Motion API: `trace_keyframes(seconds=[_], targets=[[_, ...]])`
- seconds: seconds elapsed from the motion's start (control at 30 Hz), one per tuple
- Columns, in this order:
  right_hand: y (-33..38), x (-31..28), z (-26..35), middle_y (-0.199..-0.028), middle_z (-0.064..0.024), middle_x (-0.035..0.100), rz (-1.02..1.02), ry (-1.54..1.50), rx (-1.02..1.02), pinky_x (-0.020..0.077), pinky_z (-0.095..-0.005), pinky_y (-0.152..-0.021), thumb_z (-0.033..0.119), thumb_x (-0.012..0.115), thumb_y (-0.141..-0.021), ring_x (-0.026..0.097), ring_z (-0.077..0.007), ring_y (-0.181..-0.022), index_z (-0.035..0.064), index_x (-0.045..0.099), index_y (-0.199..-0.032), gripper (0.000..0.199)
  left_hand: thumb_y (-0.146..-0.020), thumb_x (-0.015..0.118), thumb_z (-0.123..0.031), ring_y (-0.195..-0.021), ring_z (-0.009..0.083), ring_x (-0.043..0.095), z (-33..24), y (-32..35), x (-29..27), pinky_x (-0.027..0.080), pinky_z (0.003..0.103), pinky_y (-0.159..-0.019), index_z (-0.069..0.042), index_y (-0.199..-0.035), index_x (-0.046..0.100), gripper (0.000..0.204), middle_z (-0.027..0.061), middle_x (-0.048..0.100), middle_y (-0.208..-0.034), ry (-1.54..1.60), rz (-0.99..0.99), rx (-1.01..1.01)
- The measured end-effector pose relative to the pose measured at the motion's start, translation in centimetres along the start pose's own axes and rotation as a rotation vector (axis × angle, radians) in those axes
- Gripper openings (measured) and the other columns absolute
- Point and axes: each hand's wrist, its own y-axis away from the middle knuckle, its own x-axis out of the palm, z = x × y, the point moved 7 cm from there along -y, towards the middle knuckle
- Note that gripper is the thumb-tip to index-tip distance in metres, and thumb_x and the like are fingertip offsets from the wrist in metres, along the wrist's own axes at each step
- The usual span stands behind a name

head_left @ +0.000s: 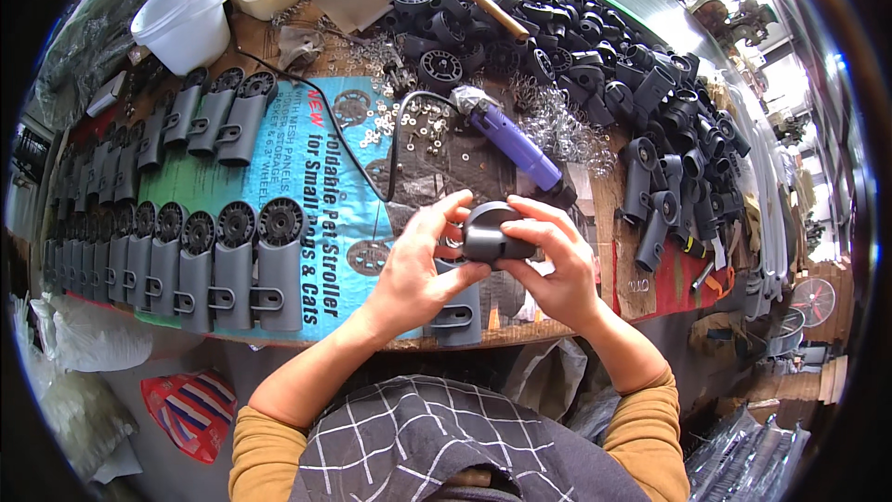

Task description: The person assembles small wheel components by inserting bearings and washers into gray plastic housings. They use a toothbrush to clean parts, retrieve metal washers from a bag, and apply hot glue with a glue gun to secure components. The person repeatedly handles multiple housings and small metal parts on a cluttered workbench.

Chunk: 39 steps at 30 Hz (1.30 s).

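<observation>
Between my two hands, above the table's near edge, is a rounded black plastic housing point(485, 234). My left hand point(414, 271) grips it from the left with thumb and fingers. From the right, the fingers and thumb of my right hand point(563, 265) close on the same part. Below it lies a grey plastic tube piece point(457, 321) with a slotted tab, partly hidden by the left hand and the housing. Just beyond my hands rests a purple power screwdriver point(520, 151) with a black cord point(394, 151).
Grey tube pieces with round heads stand in rows point(281, 270) at left. Black plastic parts point(641, 98) are heaped at the back and right. Small white rings point(429, 125) and metal springs point(562, 125) lie mid-table. A white bucket point(186, 23) stands far left.
</observation>
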Motion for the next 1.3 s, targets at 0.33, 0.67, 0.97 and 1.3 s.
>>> trace_keyframes(seconds=[0.33,0.67,0.97,1.3], targets=[[1.8,1.1,-4.7,-0.123,-0.0151,0.060,-0.099,-0.181,0.253,0.0437,-0.0395,-0.098,0.010,0.074,-0.078,0.056,-0.0308,-0.115,0.0051,0.059,-0.111,0.037,-0.065,0.080,-0.057,-0.119,0.0358,0.044,6.2,1.2,-1.4,0.037,0.046,-0.104,-0.002,-0.138,0.047,0.098,0.0185,0.049,-0.129,-0.646,0.124,-0.102],[-2.4,6.1,-2.2,-0.120,-0.0120,0.062,0.239,0.025,0.065,0.0446,-0.0415,-0.098,0.012,0.074,-0.077,0.056,-0.0312,-0.113,0.0090,0.065,-0.114,0.039,-0.071,0.079,-0.043,-0.119,0.0346,0.044,6.0,0.8,-1.6,0.035,0.043,-0.105,-0.003,-0.136,0.049,0.082,0.0187,0.050,-0.126,-0.605,0.134,-0.168],[-0.9,7.6,-5.4,-0.130,-0.0135,0.059,0.344,-0.294,0.303,0.0413,-0.0358,-0.104,0.005,0.072,-0.080,0.055,-0.0261,-0.123,0.0056,0.060,-0.117,0.038,-0.083,0.071,-0.030,-0.101,0.0360,0.058,5.9,-0.6,-0.9,0.045,0.044,-0.089,-0.001,-0.118,0.061,0.047,0.0194,0.061,-0.107,-0.665,0.276,-0.211],[2.0,8.6,-7.7,-0.120,-0.0077,0.061,0.092,-0.593,0.212,0.0460,-0.0311,-0.095,0.004,0.067,-0.088,0.058,-0.0163,-0.109,0.0063,0.056,-0.118,0.032,-0.072,0.068,-0.065,-0.097,0.0334,0.067,8.2,-3.0,0.4,0.053,0.040,-0.081,0.012,-0.107,0.064,0.085,0.0230,0.067,-0.104,-0.362,0.274,-0.855]])
